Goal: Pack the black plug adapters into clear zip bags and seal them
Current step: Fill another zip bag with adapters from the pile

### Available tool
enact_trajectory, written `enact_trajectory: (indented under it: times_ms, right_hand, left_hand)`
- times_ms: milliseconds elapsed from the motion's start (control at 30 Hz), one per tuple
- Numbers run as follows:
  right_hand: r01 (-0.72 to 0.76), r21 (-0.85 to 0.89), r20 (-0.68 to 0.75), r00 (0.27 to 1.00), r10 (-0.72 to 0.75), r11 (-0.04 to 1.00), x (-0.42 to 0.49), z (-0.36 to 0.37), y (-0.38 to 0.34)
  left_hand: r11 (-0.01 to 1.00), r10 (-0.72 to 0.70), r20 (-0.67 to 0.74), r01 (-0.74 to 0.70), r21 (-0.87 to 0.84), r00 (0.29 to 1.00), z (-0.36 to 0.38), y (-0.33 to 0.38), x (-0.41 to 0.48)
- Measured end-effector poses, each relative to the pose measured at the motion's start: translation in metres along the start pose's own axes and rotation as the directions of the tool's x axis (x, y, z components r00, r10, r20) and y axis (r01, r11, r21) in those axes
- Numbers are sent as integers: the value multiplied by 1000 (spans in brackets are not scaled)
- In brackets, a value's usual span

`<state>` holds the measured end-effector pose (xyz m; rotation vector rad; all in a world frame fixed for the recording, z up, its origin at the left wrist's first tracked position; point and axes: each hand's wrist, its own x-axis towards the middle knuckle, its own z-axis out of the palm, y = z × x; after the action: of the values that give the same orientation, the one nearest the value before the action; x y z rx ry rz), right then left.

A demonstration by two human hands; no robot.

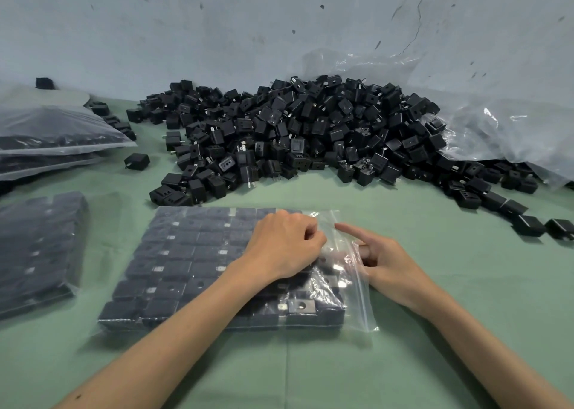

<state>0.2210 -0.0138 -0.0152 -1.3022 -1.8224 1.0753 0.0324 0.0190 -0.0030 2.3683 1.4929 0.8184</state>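
A clear zip bag [192, 262] lies flat in front of me, filled with neat rows of black plug adapters. Its open mouth with the zip strip [360, 287] points right. My left hand [285, 247] rests on the bag's right part, fingers curled and pinching the plastic near the mouth. My right hand [382, 259] sits at the zip strip, index finger stretched out onto the bag's top corner, other fingers curled around the bag's edge. A big loose pile of black adapters [298, 135] lies beyond the bag.
Filled bags lie at the left: one [37, 253] beside the current bag, two stacked ones [52, 135] further back. A large crumpled clear plastic sheet [497, 123] rises at the right behind the pile. Stray adapters [528, 225] dot the green table [466, 284].
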Motion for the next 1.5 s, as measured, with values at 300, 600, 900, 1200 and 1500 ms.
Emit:
enact_trajectory:
  times_ms: [300, 600, 900, 1200, 1500]
  right_hand:
    - [16, -27, 19, 1000, -15, 1000, -4, 4, 0]
    - [-58, 295, -72, 994, 83, 954, -7, 5, -6]
    - [-61, 219, -71, 994, 78, 974, 9, -23, -12]
    - [-399, -527, -460, 876, 143, 751, 140, -79, 9]
    - [-459, -608, -474, 865, 168, 648, 154, -89, 26]
  left_hand:
    - [1000, -3, 5, 3, 14, 1000, 1, 0, 0]
    - [999, -1, -4, 1, 32, 1000, 2, 0, 0]
    - [999, -2, 1, 2, 42, 1000, 0, 2, 0]
    - [998, -6, 6, 5, 56, 1000, 2, 0, -1]
    - [999, 0, -5, 0, 53, 1000, 3, 1, 0]
